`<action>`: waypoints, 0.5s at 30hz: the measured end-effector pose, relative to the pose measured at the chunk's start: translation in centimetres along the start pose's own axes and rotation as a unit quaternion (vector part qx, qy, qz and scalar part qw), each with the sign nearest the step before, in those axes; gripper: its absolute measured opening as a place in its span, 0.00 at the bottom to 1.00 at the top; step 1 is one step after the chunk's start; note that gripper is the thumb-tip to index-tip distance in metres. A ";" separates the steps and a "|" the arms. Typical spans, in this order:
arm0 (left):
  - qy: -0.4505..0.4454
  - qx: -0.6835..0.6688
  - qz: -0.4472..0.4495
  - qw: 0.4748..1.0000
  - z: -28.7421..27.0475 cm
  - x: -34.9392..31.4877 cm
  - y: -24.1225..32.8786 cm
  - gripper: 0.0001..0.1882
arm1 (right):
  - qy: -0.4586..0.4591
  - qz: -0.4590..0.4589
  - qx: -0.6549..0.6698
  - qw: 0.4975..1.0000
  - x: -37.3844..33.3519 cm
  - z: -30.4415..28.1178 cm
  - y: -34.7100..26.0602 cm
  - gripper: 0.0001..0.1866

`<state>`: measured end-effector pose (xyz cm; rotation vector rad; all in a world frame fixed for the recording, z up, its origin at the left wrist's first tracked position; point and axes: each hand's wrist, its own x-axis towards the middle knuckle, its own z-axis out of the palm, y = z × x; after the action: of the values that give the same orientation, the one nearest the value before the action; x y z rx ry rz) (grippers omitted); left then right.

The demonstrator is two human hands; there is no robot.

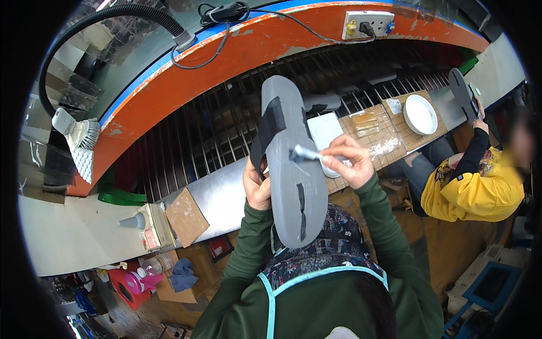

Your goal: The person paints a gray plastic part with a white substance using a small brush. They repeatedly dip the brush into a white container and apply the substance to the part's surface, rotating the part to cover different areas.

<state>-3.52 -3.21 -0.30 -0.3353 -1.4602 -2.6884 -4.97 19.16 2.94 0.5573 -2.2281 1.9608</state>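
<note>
My left hand (257, 187) grips the left edge of a grey sandal sole (288, 181), which I hold upright with its underside toward me. A black strap (273, 123) wraps round the sole's upper part, and a dark slot runs along its lower part. Between the thumb and fingers of my right hand (351, 163) is a small brush (307, 153) with a pale handle. Its dark tip meets the sole near the middle. Just beyond my right hand lies a white tray (325, 127), partly hidden by the hand and the sole.
Metal rollers (226, 133) stretch behind the sole, under an orange rail (141, 121). A white bowl (420, 114) and a tan board (384, 148) are at right. On the left are cardboard (187, 217) and a lamp (79, 135). A co-worker in yellow (474, 186) holds another sole.
</note>
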 end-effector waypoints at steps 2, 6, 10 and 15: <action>0.017 0.003 0.001 1.000 -0.4 -0.1 -0.6 0.35 | -0.077 0.017 0.066 0.995 -0.5 -0.6 0.2 0.08; 0.045 0.013 0.026 0.999 -0.6 -0.1 -1.7 0.28 | 0.035 0.058 0.008 0.998 -1.5 -0.5 1.1 0.09; 0.086 0.011 0.055 0.995 -0.1 0.2 -2.2 0.26 | 0.000 0.152 0.072 0.986 -3.4 0.2 1.0 0.09; 0.102 0.045 0.059 0.992 0.7 0.1 -2.3 0.28 | 0.048 0.134 0.112 0.983 -6.0 0.0 -0.8 0.08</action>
<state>-3.84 -1.38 -1.86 -0.1331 -1.4467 -2.4720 0.83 20.25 1.68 0.1844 -2.1334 2.3327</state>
